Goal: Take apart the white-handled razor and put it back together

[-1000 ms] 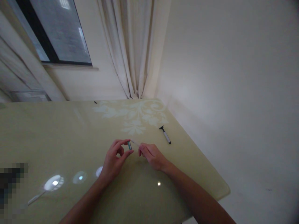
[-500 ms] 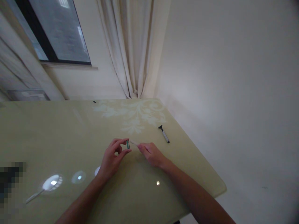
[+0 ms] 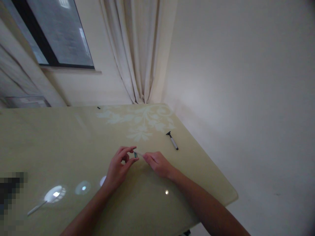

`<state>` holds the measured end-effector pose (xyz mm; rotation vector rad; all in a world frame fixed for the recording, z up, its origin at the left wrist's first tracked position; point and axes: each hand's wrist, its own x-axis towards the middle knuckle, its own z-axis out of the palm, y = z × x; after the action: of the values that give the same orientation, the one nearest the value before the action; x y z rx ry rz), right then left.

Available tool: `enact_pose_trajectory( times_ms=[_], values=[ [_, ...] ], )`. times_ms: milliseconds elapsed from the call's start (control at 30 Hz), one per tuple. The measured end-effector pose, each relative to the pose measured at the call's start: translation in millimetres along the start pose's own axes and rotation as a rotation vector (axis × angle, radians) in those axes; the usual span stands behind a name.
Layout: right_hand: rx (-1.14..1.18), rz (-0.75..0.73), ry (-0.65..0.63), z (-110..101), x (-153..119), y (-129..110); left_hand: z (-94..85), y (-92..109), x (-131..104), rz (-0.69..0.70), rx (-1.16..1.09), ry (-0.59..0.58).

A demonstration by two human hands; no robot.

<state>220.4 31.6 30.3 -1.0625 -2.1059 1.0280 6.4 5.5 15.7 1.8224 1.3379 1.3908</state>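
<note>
Between the thumb and fingertips of my left hand is a small razor blade cartridge, dark with a greenish strip, held on end above the table. My right hand pinches a thin whitish stick that points left. The stick's far tip overlaps the cartridge's face; whether it touches, I cannot tell. What sort of tip it has is too small to make out. Beyond my right hand, a razor handle with a grey grip and a black T-shaped end lies on the table.
The glossy pale-green table has a leaf pattern at its far corner and bright light reflections. A small black piece lies near the back edge. A wall borders the right side, with a curtain and a window behind.
My right hand has moved slightly left, bringing the stick's tip across the face of the cartridge. My left hand keeps its hold almost unmoved, and the razor handle lies as before.
</note>
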Motion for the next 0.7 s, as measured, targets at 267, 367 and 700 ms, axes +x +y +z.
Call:
enact_pose_trajectory(
  times_ms=[267, 367, 700],
  values=[
    [-0.022, -0.006, -0.003, 1.1, -0.2, 2.1, 0.4, 2.1, 1.0, -0.001, 0.0, 0.008],
    [-0.03, 0.024, 0.059, -0.9, 0.1, 2.7, -0.2, 3.8, 1.5, -0.004, -0.004, 0.011],
    [-0.009, -0.001, 0.051, -2.6, 0.8, 2.7, 0.9, 1.3, 0.1, 0.013, -0.004, 0.003]
  ],
)
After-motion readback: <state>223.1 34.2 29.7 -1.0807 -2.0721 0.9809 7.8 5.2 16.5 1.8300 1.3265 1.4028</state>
